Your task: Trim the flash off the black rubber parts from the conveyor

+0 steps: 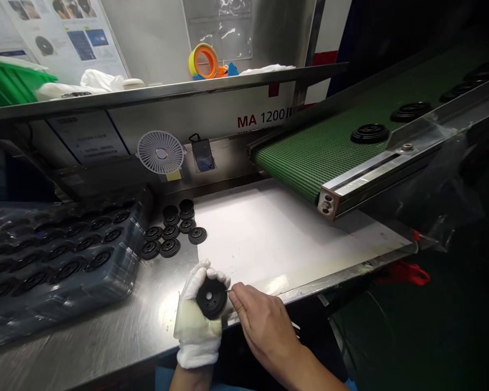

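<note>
My left hand, in a white glove, holds a round black part with its flat face and central hole turned up toward me. Bare and closed, my right hand pinches a thin tool between thumb and forefinger, its tip at the right rim of the part. Most of the tool is hidden in the hand. Beyond my left hand, several similar black parts lie grouped on the metal table, next to a white sheet.
Stacked clear trays of black parts fill the left side. A green conveyor carries black parts at the right, its metal frame jutting over the sheet. A fan, a phone and a shelf are at the back.
</note>
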The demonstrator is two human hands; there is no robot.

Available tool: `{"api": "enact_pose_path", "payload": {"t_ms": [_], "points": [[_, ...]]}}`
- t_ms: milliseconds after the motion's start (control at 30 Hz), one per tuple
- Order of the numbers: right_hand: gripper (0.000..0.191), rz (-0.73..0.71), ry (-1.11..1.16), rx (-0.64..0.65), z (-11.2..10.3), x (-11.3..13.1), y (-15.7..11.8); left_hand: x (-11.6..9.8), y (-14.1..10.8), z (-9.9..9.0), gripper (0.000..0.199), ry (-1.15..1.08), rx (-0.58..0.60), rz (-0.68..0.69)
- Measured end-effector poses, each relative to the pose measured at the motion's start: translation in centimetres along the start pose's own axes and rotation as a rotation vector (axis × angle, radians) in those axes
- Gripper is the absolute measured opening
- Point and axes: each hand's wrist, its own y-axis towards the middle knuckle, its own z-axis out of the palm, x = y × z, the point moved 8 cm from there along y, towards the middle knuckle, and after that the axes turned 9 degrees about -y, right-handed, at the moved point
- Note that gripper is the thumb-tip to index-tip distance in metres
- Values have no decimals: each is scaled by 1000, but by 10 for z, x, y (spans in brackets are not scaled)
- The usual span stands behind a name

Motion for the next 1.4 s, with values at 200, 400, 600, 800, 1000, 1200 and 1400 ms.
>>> {"api": "enact_pose_path", "payload": {"t_ms": [200,400,600,800,1000,1200,1400], "points": [[25,-19,0,18,4,8,-8,-4,-2,-3,18,63,-24,47],[22,-30,18,-9,5,19,-13,-14,-7,1,20,152,71,177],[23,-36,59,-39,4,29,-18,-23,-16,3,24,258,119,351],[25,-60,81,-57,-5,34,-23,-27,-28,11,33,246,108,349],[22,-57,83,-86,-26,26,-33,-17,-44,22,40,184,133,25],[22,-51,71,-209,-55,28,-62,-13,-76,41,30,209,187,206],[21,-48,78,-300,-79,49,-103,-18,-130,49,33,214,229,417]]}}
